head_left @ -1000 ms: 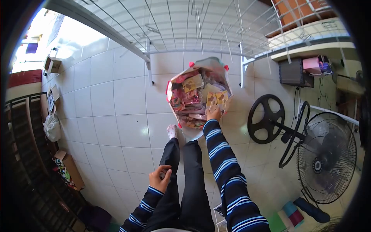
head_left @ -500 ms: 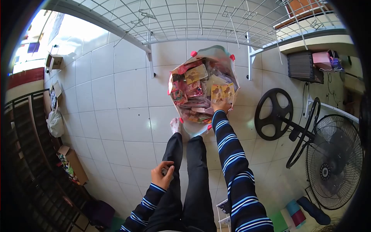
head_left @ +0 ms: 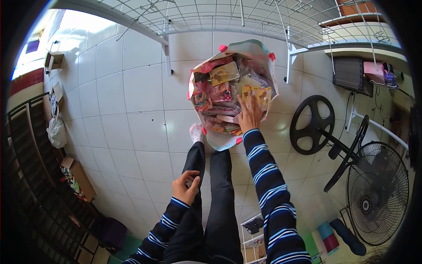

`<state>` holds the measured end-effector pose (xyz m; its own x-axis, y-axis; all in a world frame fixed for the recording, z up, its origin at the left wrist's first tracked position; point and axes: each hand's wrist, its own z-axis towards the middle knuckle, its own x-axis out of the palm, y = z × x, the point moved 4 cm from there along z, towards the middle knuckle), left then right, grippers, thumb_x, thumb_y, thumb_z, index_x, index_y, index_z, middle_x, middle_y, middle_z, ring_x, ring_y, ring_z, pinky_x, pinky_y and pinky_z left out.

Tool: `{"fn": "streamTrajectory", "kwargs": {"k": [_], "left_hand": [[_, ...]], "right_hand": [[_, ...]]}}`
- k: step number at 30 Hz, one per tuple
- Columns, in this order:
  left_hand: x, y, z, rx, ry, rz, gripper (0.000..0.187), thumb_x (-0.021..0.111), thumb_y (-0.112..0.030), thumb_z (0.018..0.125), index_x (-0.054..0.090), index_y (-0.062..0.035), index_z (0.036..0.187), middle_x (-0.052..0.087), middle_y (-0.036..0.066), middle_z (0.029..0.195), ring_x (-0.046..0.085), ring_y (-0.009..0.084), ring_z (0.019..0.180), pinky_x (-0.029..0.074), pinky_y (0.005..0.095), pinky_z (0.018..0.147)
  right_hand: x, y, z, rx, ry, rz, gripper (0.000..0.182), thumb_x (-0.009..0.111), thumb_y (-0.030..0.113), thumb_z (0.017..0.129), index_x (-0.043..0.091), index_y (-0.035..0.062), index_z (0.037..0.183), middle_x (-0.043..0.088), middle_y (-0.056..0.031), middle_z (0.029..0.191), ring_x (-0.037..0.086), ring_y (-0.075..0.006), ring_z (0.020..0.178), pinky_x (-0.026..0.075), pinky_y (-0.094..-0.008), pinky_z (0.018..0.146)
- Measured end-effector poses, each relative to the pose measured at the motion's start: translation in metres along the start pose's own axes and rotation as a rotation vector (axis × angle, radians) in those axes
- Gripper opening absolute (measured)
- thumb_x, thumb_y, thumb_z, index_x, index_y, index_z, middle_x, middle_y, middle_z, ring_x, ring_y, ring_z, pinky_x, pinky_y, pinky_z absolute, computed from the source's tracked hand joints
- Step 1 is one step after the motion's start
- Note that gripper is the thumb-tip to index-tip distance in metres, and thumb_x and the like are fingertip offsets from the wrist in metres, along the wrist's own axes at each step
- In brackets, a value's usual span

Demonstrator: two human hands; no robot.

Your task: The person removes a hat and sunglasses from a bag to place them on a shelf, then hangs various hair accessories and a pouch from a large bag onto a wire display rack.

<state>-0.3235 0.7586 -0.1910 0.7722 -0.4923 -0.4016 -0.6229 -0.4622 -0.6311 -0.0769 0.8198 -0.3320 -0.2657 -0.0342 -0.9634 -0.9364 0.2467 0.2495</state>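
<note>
- Apparently, a packet is being singled out: the right hand (head_left: 249, 115) is reached into the white bag (head_left: 222, 141), over the yellow packet (head_left: 265, 96) printed with brown figures.
- Right hand: fingers held extended and slightly parted above the packet's left part. No grip is seen; whether the packet is touched cannot be told.
- Left hand (head_left: 185, 190): held over the left leg (head_left: 194, 158), well apart from the bag, fingers loosely curled toward the thumb. A greyish patch is glimpsed in the curl; whether a thing is held there or only shadow is seen cannot be told.
- Yellow packet: found on top of the heap, toward the bag's right side. A second yellow packet (head_left: 224, 73) is seen farther up and to the left, with pink packets (head_left: 220, 92) just below it.
- For the packet to be taken up, in this judgement, an edge would have to be pinched between thumb and fingers, then drawn clear without the neighbouring wrappers being dragged along.
- Hidden: part of the packet is covered by the fingers; the right thumb is poorly made out; the lower layers of the heap are buried.
- Hard to make out: small print cannot be read, and contents are blurred together by shiny wrapping.
- Cut off: the wire rack (head_left: 198, 20) by the top edge.
</note>
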Motion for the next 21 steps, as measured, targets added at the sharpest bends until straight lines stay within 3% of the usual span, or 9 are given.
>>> {"fn": "streamTrajectory", "kwargs": {"k": [1,2,4,5,10,13,21], "left_hand": [[0.0,-0.001,0.002,0.009,0.003,0.011,0.014,0.055,-0.012,0.071,0.057,-0.0014,0.08,0.049,0.002,0.048,0.048,0.0079,0.044,0.035,0.0188,0.044],[-0.001,-0.001,0.004,0.005,0.011,0.015,0.014,0.055,-0.012,0.071,0.057,-0.0014,0.08,0.049,0.002,0.048,0.048,0.0079,0.044,0.035,0.0188,0.044],[-0.002,0.0,0.007,0.003,0.014,-0.015,0.013,0.055,-0.011,0.071,0.057,-0.0013,0.08,0.048,0.001,0.048,0.047,0.0074,0.043,0.035,0.0186,0.043],[-0.002,0.001,0.008,0.001,0.018,-0.017,0.013,0.055,-0.011,0.071,0.057,-0.0013,0.08,0.048,0.001,0.048,0.047,0.0074,0.043,0.035,0.0186,0.043],[-0.006,0.005,0.014,-0.02,0.026,-0.019,0.014,0.054,-0.011,0.072,0.057,-0.0009,0.08,0.049,0.002,0.048,0.047,0.0073,0.042,0.035,0.0186,0.042],[-0.007,0.004,0.018,-0.011,0.011,-0.019,0.014,0.054,-0.011,0.072,0.057,-0.0009,0.081,0.048,0.002,0.047,0.047,0.0074,0.042,0.035,0.0186,0.042],[-0.003,0.002,0.019,-0.011,0.004,-0.026,0.014,0.055,-0.011,0.071,0.057,-0.0016,0.081,0.048,0.002,0.049,0.047,0.0079,0.044,0.035,0.0191,0.043]], "right_hand": [[0.008,-0.004,0.005,-0.01,0.1,0.024,0.039,0.055,0.009,0.063,0.051,0.0111,0.101,0.03,-0.0067,0.124,0.028,-0.0291,0.112,0.029,-0.0466,0.085],[0.006,-0.011,0.008,-0.002,0.106,0.025,0.039,0.055,0.009,0.063,0.051,0.0111,0.101,0.03,-0.0067,0.124,0.028,-0.0291,0.112,0.029,-0.0466,0.085],[0.001,-0.027,0.013,0.005,0.312,-0.144,0.023,0.054,0.011,0.063,0.058,0.0085,0.086,0.03,-0.0066,0.123,0.029,-0.0288,0.112,0.029,-0.0477,0.085],[-0.006,-0.033,0.01,0.066,0.239,-0.119,0.014,0.055,0.013,0.064,0.06,0.0063,0.075,0.033,-0.0088,0.12,0.03,-0.0296,0.11,0.028,-0.0455,0.087],[-0.025,-0.048,-0.001,-0.02,0.059,-0.019,0.015,0.054,0.013,0.066,0.057,0.0011,0.076,0.038,-0.0135,0.112,0.035,-0.0294,0.104,0.032,-0.0383,0.085],[-0.027,-0.059,0.002,0.196,-0.004,0.091,0.021,0.053,0.012,0.068,0.053,-0.0061,0.079,0.045,-0.0143,0.092,0.043,-0.0286,0.087,0.038,-0.0329,0.076],[-0.033,-0.037,0.019,0.352,-0.141,0.136,0.017,0.056,0.012,0.066,0.053,-0.0007,0.077,0.045,-0.0149,0.086,0.044,-0.0287,0.083,0.038,-0.0354,0.073]]}}
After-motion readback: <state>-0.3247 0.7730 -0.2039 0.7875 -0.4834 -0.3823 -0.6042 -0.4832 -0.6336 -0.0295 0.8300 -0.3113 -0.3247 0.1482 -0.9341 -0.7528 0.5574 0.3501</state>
